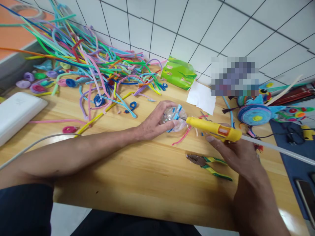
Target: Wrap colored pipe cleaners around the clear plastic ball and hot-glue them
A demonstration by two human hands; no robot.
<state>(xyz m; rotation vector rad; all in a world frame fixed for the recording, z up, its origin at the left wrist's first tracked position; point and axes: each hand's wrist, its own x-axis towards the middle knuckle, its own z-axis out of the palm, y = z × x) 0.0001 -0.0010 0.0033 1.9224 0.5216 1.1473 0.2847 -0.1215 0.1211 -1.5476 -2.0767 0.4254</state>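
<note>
My left hand [157, 123] is closed around a clear, rounded plastic piece [169, 114] that carries strips of blue pipe cleaner; it looks like part of a bottle. In my right hand [236, 147] is a yellow hot glue gun [209, 127], its nozzle at the blue strips on the plastic. Whether the tip touches them I cannot tell. A long whitish glue stick [278, 150] sticks out of the gun's back. Below the gun lie combination pliers [209, 165] with green and yellow handles, jaws toward the left.
Pipe cleaners [98, 68] in many colours are heaped at the back left, near a white box-shaped device [21, 114]. A green packet [178, 73] and white paper [201, 98] lie by the tiled wall. On the right sits a blue coiled craft piece [254, 114].
</note>
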